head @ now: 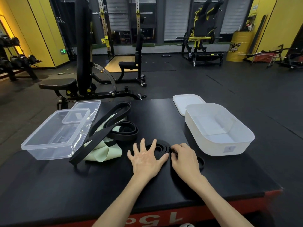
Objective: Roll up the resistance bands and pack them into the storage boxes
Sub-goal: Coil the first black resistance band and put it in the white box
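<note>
Left grip splayed flat, pinning black band coil; right grip curled, pinching its outer turn. Rolling underway; next, probably tightening, then lifting into white box.

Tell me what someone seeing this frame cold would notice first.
Both hands at centre: the left hand lies flat with fingers spread on a half-coiled black band, while the right hand curls its fingers at the coil's right edge. To the right sits an open white box, its lid behind it. To the left, a clear box sits beside a loose tangle of black bands over a pale green band.
</note>
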Demonstrator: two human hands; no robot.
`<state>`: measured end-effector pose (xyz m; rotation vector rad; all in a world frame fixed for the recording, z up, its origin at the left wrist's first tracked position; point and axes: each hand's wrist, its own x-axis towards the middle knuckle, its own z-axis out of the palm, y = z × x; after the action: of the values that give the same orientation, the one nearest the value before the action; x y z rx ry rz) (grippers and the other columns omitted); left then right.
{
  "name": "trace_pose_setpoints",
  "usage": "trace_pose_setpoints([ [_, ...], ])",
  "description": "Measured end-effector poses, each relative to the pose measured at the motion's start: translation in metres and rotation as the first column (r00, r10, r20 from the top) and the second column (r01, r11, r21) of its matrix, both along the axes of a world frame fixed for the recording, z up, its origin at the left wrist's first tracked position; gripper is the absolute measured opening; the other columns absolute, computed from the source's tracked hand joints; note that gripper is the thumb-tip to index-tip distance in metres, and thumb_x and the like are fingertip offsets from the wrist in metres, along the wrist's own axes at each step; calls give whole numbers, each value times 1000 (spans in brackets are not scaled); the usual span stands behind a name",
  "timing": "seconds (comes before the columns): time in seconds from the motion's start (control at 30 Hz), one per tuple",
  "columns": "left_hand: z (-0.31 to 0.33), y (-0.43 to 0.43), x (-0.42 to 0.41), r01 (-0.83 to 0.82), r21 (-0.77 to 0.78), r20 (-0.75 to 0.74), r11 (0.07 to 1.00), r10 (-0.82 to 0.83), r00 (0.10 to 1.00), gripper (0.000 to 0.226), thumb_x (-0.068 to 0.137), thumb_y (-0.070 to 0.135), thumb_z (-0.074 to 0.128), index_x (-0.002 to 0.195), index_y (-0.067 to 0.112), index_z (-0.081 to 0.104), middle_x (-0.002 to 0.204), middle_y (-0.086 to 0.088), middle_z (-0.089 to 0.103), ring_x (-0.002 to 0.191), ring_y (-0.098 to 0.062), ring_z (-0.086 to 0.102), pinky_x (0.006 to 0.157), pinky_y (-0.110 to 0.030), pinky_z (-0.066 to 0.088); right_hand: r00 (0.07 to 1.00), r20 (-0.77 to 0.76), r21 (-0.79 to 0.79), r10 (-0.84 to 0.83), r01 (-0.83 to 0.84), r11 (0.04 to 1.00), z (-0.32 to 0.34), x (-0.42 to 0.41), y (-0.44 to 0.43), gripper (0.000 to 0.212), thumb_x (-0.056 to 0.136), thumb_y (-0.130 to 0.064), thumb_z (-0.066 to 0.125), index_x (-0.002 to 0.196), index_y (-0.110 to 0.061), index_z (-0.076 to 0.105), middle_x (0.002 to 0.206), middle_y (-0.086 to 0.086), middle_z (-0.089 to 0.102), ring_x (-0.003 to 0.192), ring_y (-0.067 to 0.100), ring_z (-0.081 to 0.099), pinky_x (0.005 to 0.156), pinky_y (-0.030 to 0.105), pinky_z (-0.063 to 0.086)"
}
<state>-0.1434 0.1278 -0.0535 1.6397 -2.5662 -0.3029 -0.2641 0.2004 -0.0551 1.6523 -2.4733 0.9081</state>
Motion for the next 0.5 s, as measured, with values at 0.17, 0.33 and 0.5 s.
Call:
trace_pose_setpoints([
  [0.17,16,-22,19,193,135,25,972,-198,980,105,70,84,49,152,39,2,161,-7,-13,146,-32,-16,115,-54,-9,999,11,14,41,-41,999,-1,-2,4,26,89,-9,52,111,-11,67,96,4,56,93,24,55,79,26,39],
  [0.33,14,-47,29,459,81,45,885,-463,885,82,79,80,41,147,54,6,161,8,-10,148,-26,-11,119,-48,-6,998,12,61,56,-57,997,3,-1,9,36,88,-13,50,121,-15,63,103,1,56,98,21,50,84,26,38],
  [0.5,-2,-26,25,338,-43,-18,940,-339,940,67,86,76,31,147,53,14,161,12,5,148,-22,4,120,-42,4,999,-23,195,34,-28,980,15,1,15,47,90,-21,43,136,-28,50,112,1,51,103,23,43,89,30,36],
])
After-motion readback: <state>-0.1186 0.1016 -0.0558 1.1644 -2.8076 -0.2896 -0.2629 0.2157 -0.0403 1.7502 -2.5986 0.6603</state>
